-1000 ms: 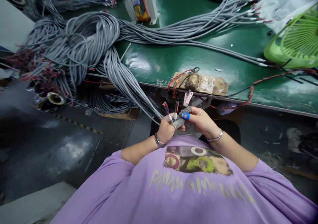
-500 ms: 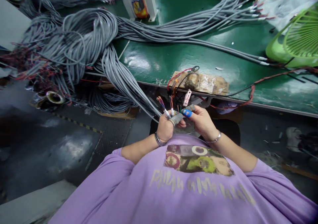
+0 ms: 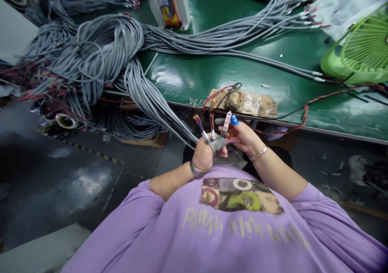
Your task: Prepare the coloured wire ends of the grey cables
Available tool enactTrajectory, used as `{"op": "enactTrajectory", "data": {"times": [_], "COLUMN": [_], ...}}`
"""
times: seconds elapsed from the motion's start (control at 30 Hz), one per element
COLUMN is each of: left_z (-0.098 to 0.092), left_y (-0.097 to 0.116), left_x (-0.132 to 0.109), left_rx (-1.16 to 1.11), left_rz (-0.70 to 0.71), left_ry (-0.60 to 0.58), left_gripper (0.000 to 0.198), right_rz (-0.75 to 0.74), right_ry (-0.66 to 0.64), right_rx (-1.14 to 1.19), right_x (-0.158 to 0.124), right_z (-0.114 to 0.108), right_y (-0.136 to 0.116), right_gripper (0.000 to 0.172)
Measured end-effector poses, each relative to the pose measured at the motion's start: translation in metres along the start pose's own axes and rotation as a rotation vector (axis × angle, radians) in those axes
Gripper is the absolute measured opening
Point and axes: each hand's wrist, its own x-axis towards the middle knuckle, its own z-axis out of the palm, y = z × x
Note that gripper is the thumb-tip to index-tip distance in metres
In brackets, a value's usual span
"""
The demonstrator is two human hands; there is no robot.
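Observation:
My left hand (image 3: 204,154) is closed around grey cables (image 3: 178,125), its thumb wrapped in grey tape. White-banded cable ends with bare, fanned-out coloured wires (image 3: 198,122) stick up from the fist. Another bunch of thin reddish wires (image 3: 233,140) points out of it toward my right hand (image 3: 247,139). Over the thumb of that hand sits a blue cover (image 3: 234,120). Thumb and taped finger are apart, on either side of a pinkish-white, flat tool-like piece (image 3: 227,121) at the bench edge. Whether the fingers touch that piece is hard to make out.
A large heap of grey cables (image 3: 106,51) lies at the left, with a bundle running across the green bench (image 3: 169,77). On the bench's front edge is a taped wooden block (image 3: 257,104). A green fan (image 3: 363,51) stands at the right, near a reddish twisted cord (image 3: 330,93).
My right thumb has lifted away from the wires and spread from the taped finger, which now reaches behind the pinkish-white piece. My left hand keeps its grip on the cables.

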Motion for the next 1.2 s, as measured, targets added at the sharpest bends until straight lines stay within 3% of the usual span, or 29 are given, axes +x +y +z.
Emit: {"op": "enactTrajectory", "data": {"times": [0.13, 0.2, 0.33, 0.57, 0.73, 0.97, 1.03, 1.1, 1.2], "left_z": [0.002, 0.002, 0.001, 0.001, -0.002, -0.011, -0.013, -0.014, -0.013], "left_y": [0.002, 0.002, 0.001, 0.000, -0.003, -0.009, -0.010, -0.011, -0.010], "left_x": [0.003, 0.003, 0.003, 0.005, 0.003, -0.008, -0.010, -0.011, -0.013], "left_rx": [0.013, 0.014, 0.029, 0.049, 0.036, 0.057, 0.084, 0.108, 0.147], "left_rz": [0.001, -0.006, -0.023, -0.043, -0.033, 0.002, 0.019, 0.034, 0.046], "left_ry": [0.015, 0.020, 0.031, 0.035, 0.026, 0.029, 0.040, 0.049, 0.034], "left_gripper": [0.035, 0.036, 0.038, 0.038, 0.036, 0.034, 0.033, 0.033, 0.035], "right_rz": [-0.298, -0.353, -0.207, -0.209, -0.095, 0.056, 0.064, 0.011, -0.116], "right_ry": [0.223, 0.276, 0.166, 0.198, 0.167, -0.162, -0.232, -0.215, -0.041], "right_rx": [-0.123, -0.170, -0.052, 0.055, 0.076, -0.032, -0.099, -0.173, -0.235], "right_x": [0.001, 0.003, 0.010, 0.015, 0.009, -0.021, -0.033, -0.044, -0.053], "right_z": [0.011, 0.012, 0.012, 0.018, 0.017, -0.016, -0.021, -0.019, -0.006], "right_y": [0.005, 0.008, 0.010, 0.009, 0.012, 0.012, 0.012, 0.015, 0.022], "right_gripper": [0.053, 0.056, 0.063, 0.060, 0.063, 0.069, 0.064, 0.055, 0.033]}}
